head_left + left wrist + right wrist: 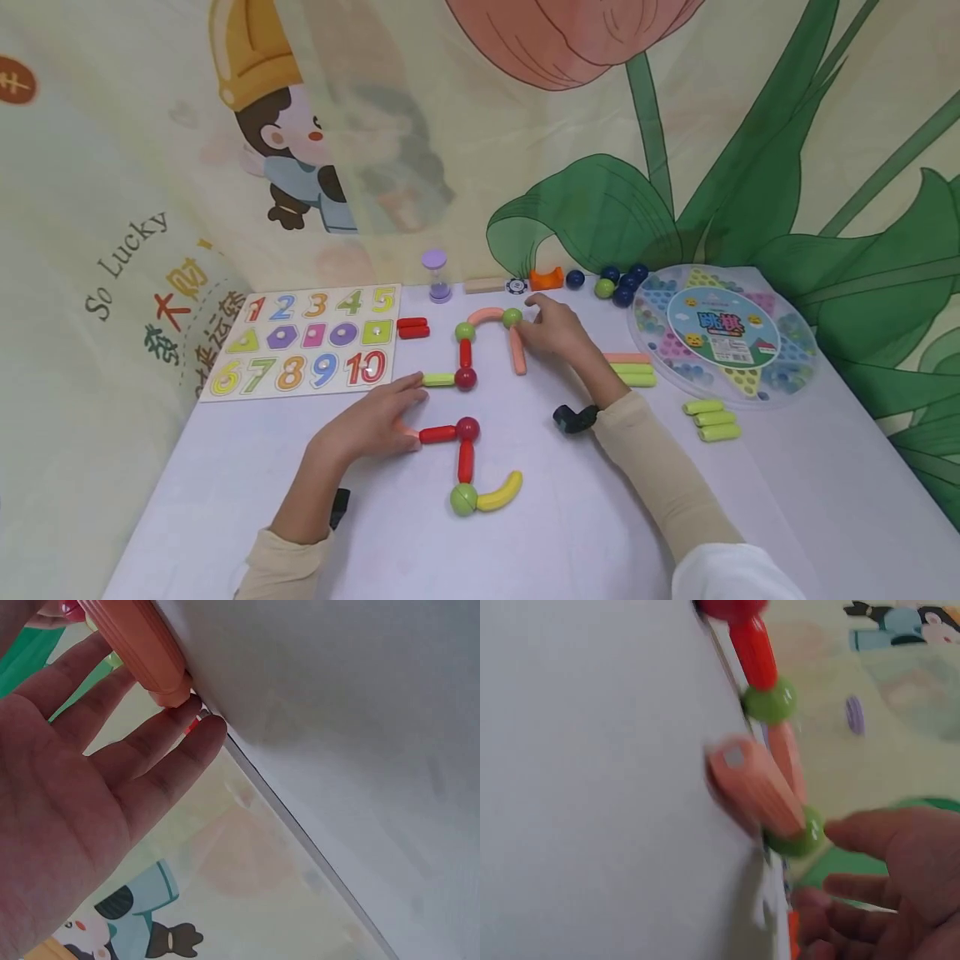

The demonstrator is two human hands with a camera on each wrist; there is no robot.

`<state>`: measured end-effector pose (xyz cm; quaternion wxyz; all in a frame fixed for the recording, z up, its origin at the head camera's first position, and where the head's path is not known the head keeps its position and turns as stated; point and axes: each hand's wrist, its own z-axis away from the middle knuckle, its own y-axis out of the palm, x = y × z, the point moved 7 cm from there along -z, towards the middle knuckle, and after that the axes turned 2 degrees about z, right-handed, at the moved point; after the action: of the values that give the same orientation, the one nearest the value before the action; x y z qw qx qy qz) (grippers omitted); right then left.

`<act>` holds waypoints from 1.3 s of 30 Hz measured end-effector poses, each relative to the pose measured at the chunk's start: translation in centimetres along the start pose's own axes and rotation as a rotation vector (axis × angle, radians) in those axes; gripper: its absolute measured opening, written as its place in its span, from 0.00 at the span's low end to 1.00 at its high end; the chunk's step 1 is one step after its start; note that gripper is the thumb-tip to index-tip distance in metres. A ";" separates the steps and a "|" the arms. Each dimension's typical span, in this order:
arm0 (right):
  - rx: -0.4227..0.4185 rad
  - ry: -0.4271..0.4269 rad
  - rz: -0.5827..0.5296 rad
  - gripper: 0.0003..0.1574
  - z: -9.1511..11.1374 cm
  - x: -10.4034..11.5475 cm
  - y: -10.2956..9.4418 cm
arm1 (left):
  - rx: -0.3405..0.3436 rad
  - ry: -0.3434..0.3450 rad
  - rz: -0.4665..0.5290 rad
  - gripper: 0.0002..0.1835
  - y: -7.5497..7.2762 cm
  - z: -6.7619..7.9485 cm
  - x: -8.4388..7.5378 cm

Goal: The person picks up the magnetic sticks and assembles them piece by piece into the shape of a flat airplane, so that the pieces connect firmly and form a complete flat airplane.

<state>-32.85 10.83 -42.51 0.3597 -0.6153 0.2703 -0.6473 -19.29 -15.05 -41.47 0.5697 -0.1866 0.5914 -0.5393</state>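
Our left hand (367, 425), fingers extended, meets the pink rod (142, 652); our right hand (558, 329), unclosed, touches the green ball (512, 317) near the worktop's (585, 533) far edge. We expect both light, stiff, best pinched mid-body.

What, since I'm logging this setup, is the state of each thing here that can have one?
Left grip: fingers extended
Right grip: thumb and index finger apart
Peach arch: bridging two green balls
Yellow curved rod: against lowest green ball
Purple sand timer: upright
Number puzzle board: flat
Chinese checkers set: flat
Blue balls: clustered, one apart
Three short light green rods: side by side
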 end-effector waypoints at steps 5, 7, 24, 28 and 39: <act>-0.272 -0.046 0.156 0.22 -0.8 -2.1 -5.3 | -0.003 -0.003 -0.011 0.35 -0.1 0.2 -0.6; -0.304 -0.020 0.218 0.22 -1.2 -3.3 -6.8 | -0.016 0.007 -0.027 0.34 -0.4 0.5 -1.3; 0.144 -0.107 0.388 0.16 2.4 -1.7 -3.8 | 0.176 0.323 -0.181 0.19 4.9 3.6 -10.6; 0.358 -0.320 0.277 0.16 7.5 1.2 -1.1 | 0.180 0.339 -0.207 0.17 5.3 3.4 -10.7; 0.663 -0.728 -0.002 0.15 18.6 3.5 5.3 | 0.180 0.385 -0.173 0.14 5.4 3.3 -10.7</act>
<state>-13.63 6.60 -42.78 0.6067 -0.6541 -0.0939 -0.4419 -11.31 -5.64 -40.27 0.4122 -0.0785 0.6205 -0.6625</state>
